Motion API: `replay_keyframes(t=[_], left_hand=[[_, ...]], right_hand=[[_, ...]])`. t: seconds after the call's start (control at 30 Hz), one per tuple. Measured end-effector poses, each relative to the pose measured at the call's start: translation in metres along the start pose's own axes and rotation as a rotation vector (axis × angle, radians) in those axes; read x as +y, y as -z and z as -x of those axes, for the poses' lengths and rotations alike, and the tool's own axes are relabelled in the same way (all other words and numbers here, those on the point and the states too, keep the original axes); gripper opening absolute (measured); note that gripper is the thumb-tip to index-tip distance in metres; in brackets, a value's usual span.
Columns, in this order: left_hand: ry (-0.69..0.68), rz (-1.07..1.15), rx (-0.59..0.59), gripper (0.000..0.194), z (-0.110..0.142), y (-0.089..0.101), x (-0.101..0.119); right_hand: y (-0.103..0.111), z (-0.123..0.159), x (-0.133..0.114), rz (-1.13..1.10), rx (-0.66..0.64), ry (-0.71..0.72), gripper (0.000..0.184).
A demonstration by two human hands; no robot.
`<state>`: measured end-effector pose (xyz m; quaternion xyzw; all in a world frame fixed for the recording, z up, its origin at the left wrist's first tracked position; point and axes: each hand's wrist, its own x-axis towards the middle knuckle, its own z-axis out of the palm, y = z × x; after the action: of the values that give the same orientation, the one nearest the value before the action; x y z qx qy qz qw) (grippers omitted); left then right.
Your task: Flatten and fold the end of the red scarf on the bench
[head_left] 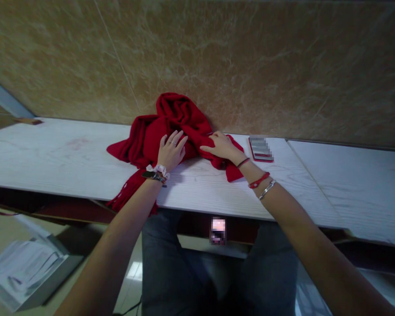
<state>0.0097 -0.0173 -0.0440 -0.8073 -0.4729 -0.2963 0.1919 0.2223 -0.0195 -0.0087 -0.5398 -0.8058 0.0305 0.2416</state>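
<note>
A red scarf [181, 118] lies bunched in loose folds on the white wood-grain table, against the wall. Its fringed end [128, 193] hangs over the front edge at the left. My left hand [172, 151] rests on the middle of the cloth, fingers spread. On the right part of the scarf lies my right hand [222, 145], its fingers apart and thumb stretched out to the left. Neither hand has cloth visibly gripped in it. Folds beneath both palms are hidden.
A phone-like flat object [261, 149] with a red rim, partly blurred out, lies right of the scarf. Behind the table [316, 175] rises a brown marbled wall [250, 66]. A grey open drawer or box [26, 272] with papers is at lower left. A blurred-out item [218, 230] shows below the table edge.
</note>
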Motion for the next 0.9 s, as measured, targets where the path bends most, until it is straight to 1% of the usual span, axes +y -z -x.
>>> replay_keyframes(t=[0.1,0.17,0.23,0.3,0.37,0.43,0.5,0.6,0.7,0.73,0.77,0.8,0.87,0.9], left_hand=[[-0.005,0.010,-0.008,0.042,0.001,-0.002,-0.001],[-0.004,0.009,-0.005,0.042,0.001,-0.003,-0.001],[-0.008,-0.009,-0.003,0.041,0.001,-0.003,0.000],[-0.011,-0.025,-0.006,0.041,0.001,-0.003,0.000],[-0.002,-0.021,-0.012,0.042,0.001,-0.003,0.001],[0.010,-0.008,-0.021,0.043,0.001,-0.003,0.000],[0.016,-0.002,-0.030,0.044,0.001,-0.004,-0.001],[0.008,-0.017,-0.042,0.049,0.001,-0.005,-0.002],[0.007,-0.038,-0.037,0.055,0.001,-0.004,-0.002],[0.012,-0.043,-0.030,0.057,0.002,-0.004,-0.002],[0.017,-0.048,-0.024,0.058,0.002,-0.003,-0.002],[0.023,-0.051,-0.018,0.059,0.002,-0.003,-0.002],[0.034,-0.054,-0.012,0.061,0.002,-0.003,-0.001],[0.038,-0.052,-0.011,0.062,0.003,-0.003,-0.002]], right_hand=[[-0.012,-0.007,-0.012,0.113,-0.093,-0.068,0.050],[-0.020,-0.007,-0.013,0.146,-0.127,-0.086,0.039],[-0.028,-0.006,-0.011,0.145,-0.138,-0.061,0.026],[-0.034,-0.005,-0.009,0.141,-0.133,-0.020,0.020],[-0.036,-0.003,-0.007,0.130,-0.113,0.010,0.021],[-0.034,-0.002,-0.005,0.077,-0.082,0.021,0.023],[-0.026,0.002,0.002,-0.012,-0.036,0.014,0.020],[-0.007,0.014,0.026,-0.135,0.070,0.019,0.013],[0.014,0.038,0.068,-0.275,0.171,0.038,0.005],[0.022,0.047,0.085,-0.352,0.215,0.016,0.003],[0.031,0.056,0.101,-0.452,0.275,-0.027,0.005],[0.039,0.064,0.117,-0.562,0.343,-0.081,0.009],[0.056,0.076,0.146,-0.659,0.435,-0.155,0.017],[0.064,0.081,0.157,-0.777,0.511,-0.209,0.020]])
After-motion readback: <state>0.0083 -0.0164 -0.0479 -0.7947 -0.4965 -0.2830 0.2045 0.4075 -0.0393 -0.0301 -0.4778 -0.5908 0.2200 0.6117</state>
